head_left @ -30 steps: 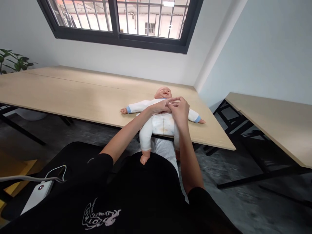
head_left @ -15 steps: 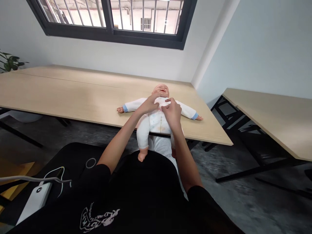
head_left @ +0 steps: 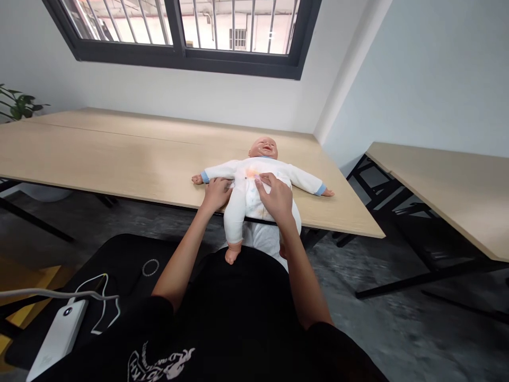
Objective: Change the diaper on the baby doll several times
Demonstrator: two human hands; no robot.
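Note:
A baby doll (head_left: 238, 212) lies face up on the table, its arms spread and its legs hanging over the near edge. It wears a white outfit with blue cuffs, and a white printed diaper (head_left: 253, 204) covers its front between the legs. My right hand (head_left: 278, 199) is over the diaper's upper front, thumb and fingers pinched together at its waist edge. Beside the doll's hip, on the left, my left hand (head_left: 217, 193) rests low at the table edge with its fingers curled in against the doll's side. What those fingertips hold is hidden.
The doll lies on a long wooden table (head_left: 119, 159) below a barred window (head_left: 238, 32). Another table (head_left: 445, 185) stands at right. On a black chair (head_left: 131, 254) at left lie a white power bank (head_left: 59, 334) with a cable and a bracelet (head_left: 150, 267).
My left hand has moved from the doll's chest down and left to its hip. My right hand has shifted slightly lower, and the doll's chest and collar are now uncovered.

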